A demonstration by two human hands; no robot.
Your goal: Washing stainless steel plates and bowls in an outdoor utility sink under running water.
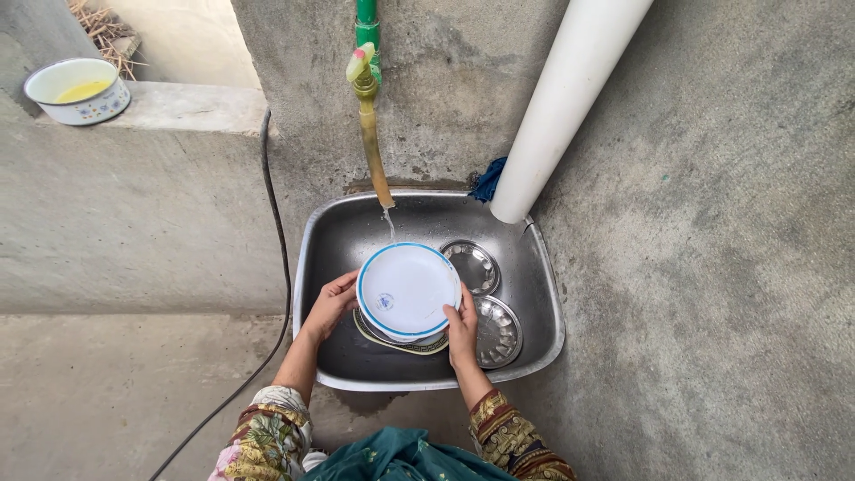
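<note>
left hand [331, 305]: curled round the left rim of the white plate with blue rim [407, 289], fingers wrapped on the edge, thumb side hidden
right hand [461, 328]: clamped on the lower right rim of the same plate, fingers closed on the edge
plate: held face up and tilted a bit, over the middle of the steel sink [538, 267], just under the stream
stack: plate sits on or just above more plates, a dark patterned rim [419, 347] shows below (cannot tell how many)
tap: brass spout [372, 142] on a green pipe, thin water stream [389, 224] hits near the plate's top edge
sink contents: two steel plates, one at back right [472, 265], one at front right [497, 331], lying flat, just beside the right hand
around: white drain pipe [570, 98] leaning into the sink's back right corner, blue cloth [488, 180] behind it, black cable [276, 232] down the wall at left, enamel bowl with yellow liquid [78, 89] on the ledge, well apart
doing it well (judgement): stream is thin, so tip the plate toward it and turn it by the rim so water crosses the whole face; keep both grips firm on the wet edge, keep it low over the basin to cut splash and chipping against the steel plates
</note>
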